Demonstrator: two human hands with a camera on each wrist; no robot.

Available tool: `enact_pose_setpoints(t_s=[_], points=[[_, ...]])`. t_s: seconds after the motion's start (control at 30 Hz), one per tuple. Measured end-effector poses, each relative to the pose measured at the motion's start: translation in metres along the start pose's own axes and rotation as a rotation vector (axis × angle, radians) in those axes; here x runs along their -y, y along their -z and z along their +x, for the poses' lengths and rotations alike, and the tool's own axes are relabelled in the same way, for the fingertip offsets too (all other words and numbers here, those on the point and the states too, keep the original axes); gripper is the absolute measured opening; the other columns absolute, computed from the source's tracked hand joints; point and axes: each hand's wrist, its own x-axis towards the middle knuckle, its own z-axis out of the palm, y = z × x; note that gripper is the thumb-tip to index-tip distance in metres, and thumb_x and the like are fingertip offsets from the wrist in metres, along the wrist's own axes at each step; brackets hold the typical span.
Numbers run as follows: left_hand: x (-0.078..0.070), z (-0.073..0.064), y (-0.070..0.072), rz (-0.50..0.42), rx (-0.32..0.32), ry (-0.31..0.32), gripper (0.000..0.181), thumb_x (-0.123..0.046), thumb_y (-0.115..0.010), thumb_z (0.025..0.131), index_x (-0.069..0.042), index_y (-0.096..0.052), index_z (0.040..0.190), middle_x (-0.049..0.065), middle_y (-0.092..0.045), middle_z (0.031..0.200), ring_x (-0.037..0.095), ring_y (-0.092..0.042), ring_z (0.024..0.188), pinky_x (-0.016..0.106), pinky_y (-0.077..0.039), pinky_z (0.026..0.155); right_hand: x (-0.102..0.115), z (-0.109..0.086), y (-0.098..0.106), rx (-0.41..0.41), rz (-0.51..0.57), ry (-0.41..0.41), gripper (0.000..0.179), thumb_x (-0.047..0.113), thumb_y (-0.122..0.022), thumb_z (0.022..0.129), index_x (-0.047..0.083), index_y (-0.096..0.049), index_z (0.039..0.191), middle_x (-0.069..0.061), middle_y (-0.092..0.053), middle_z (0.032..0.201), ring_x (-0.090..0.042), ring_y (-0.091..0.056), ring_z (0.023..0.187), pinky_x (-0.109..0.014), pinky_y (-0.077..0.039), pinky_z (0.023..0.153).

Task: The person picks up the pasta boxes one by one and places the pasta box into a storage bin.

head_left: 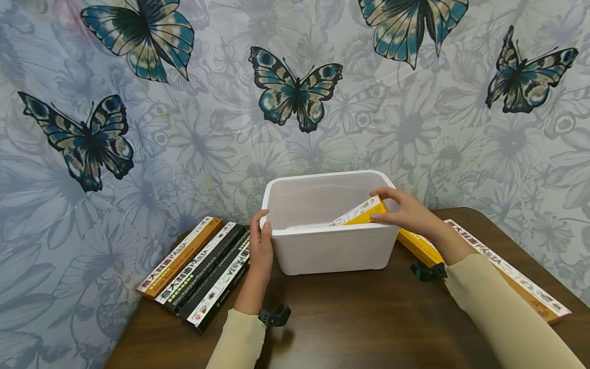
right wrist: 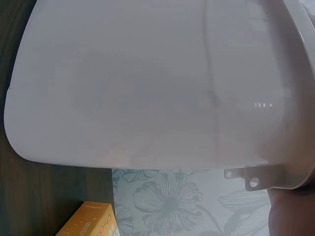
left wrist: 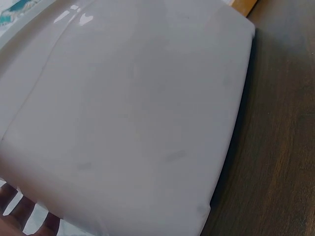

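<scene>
Head view: white bin (head_left: 334, 252) on brown table (head_left: 350, 312), butterfly-patterned wall (head_left: 207, 118) behind.

Head view looks down; wrist views closely face the tub (head_left: 335, 252).

White bin (left wrist: 133, 108) up close, left hand (left wrist: 20, 214) at its edge, brown table (left wrist: 280, 128)

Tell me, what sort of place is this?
Probably a room in a home, though I can't be sure: butterfly-patterned wall covering rises behind a brown wooden-looking table, where a white bin stands between boxes marked PASTA.
</scene>
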Motion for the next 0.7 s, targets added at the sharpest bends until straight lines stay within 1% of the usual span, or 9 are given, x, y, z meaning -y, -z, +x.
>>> enact_pose_setpoints(t_s=[0.13, 0.2, 0.3, 0.43, 0.67, 0.7], points=[[-0.0003, -0.0002, 0.0007, 0.017, 0.009, 0.012, 0.042, -0.029, -0.043, 0.102, -0.012, -0.046, 0.139, 0.017, -0.047, 0.145, 0.031, -0.046, 0.126, 0.041, -0.036, 0.102, -0.0002, -0.0003, -0.0009, -0.002, -0.012, 0.028, 0.058, 0.038, -0.075, 0.089, 0.017, -0.055, 0.139, -0.013, -0.061, 0.134, -0.035, -0.039, 0.140, -0.071, -0.028, 0.109], [-0.0002, -0.0003, 0.0012, 0.023, 0.011, 0.017, 0.042, -0.030, -0.043, 0.102, -0.012, -0.045, 0.140, 0.015, -0.048, 0.146, 0.029, -0.046, 0.126, 0.042, -0.035, 0.103, 0.0000, -0.0004, -0.0010, -0.004, -0.018, 0.041, 0.058, 0.038, -0.074, 0.090, 0.017, -0.054, 0.140, -0.013, -0.061, 0.134, -0.035, -0.039, 0.140, -0.071, -0.028, 0.109], [0.0008, -0.0004, 0.0019, 0.018, 0.019, 0.015, 0.043, -0.031, -0.043, 0.101, -0.011, -0.044, 0.140, 0.017, -0.046, 0.147, 0.033, -0.045, 0.128, 0.044, -0.035, 0.103, 0.0000, -0.0008, -0.0013, -0.008, -0.023, 0.052, 0.057, 0.037, -0.073, 0.091, 0.018, -0.053, 0.140, -0.014, -0.061, 0.135, -0.035, -0.039, 0.141, -0.071, -0.027, 0.109], [0.0022, -0.0002, 0.0022, 0.002, 0.032, 0.005, 0.043, -0.028, -0.042, 0.103, -0.009, -0.043, 0.141, 0.023, -0.041, 0.150, 0.040, -0.041, 0.131, 0.044, -0.034, 0.104, -0.0012, -0.0016, -0.0020, -0.020, -0.020, 0.056, 0.056, 0.037, -0.072, 0.092, 0.020, -0.053, 0.141, -0.013, -0.061, 0.134, -0.036, -0.039, 0.141, -0.070, -0.028, 0.109], [0.0018, -0.0001, 0.0022, 0.010, 0.024, 0.002, 0.041, -0.026, -0.042, 0.103, -0.011, -0.045, 0.140, 0.023, -0.044, 0.148, 0.025, -0.046, 0.125, 0.041, -0.035, 0.104, -0.0060, -0.0037, -0.0032, -0.046, -0.001, 0.056, 0.055, 0.039, -0.069, 0.093, 0.021, -0.052, 0.143, -0.013, -0.061, 0.136, -0.034, -0.040, 0.140, -0.068, -0.031, 0.108], [0.0018, -0.0001, 0.0021, 0.011, 0.022, 0.000, 0.041, -0.026, -0.042, 0.102, -0.010, -0.045, 0.140, 0.023, -0.044, 0.147, 0.025, -0.046, 0.125, 0.041, -0.035, 0.103, -0.0066, -0.0043, -0.0033, -0.052, -0.001, 0.054, 0.055, 0.039, -0.069, 0.093, 0.021, -0.052, 0.143, -0.012, -0.061, 0.136, -0.034, -0.040, 0.140, -0.068, -0.031, 0.108]])
